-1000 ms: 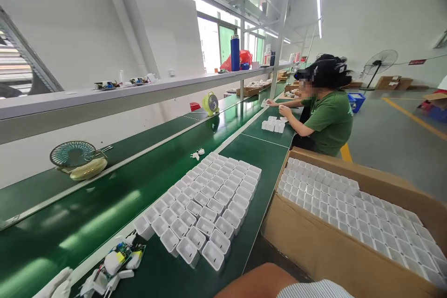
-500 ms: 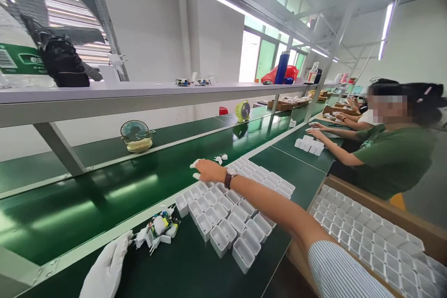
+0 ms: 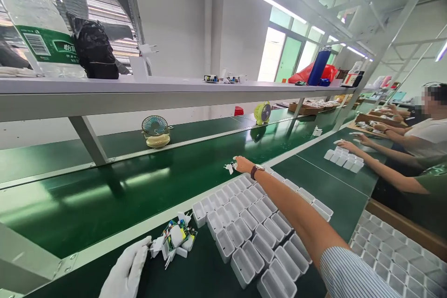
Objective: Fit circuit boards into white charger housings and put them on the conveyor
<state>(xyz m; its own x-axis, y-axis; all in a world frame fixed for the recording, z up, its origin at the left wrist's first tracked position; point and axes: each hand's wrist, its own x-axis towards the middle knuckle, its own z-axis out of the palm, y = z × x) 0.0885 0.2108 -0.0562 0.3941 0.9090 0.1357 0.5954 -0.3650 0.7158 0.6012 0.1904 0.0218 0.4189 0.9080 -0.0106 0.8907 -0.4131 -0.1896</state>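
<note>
My right hand point(image 3: 243, 164) is stretched far out over the green belt point(image 3: 104, 195), a watch on its wrist. Its fingertips, in white cots, pinch a small white part point(image 3: 229, 167) lying on the belt. My left hand point(image 3: 127, 272), in a white glove, lies flat near the table's front edge. Its fingertips touch a pile of circuit boards and white plug pieces point(image 3: 176, 238). Between my arms stand rows of open white casings point(image 3: 251, 226).
A cardboard box of white casings point(image 3: 394, 260) sits at the lower right. Two co-workers' arms point(image 3: 380, 167) handle a cluster of casings point(image 3: 344, 159) further along. Small fans point(image 3: 155, 130) point(image 3: 262, 112) stand behind the belt. A shelf point(image 3: 157, 87) carries bottles and parts.
My right hand has reached further along the belt to the small white part. My head has turned left. The gloved left hand has stayed by the circuit board pile.
</note>
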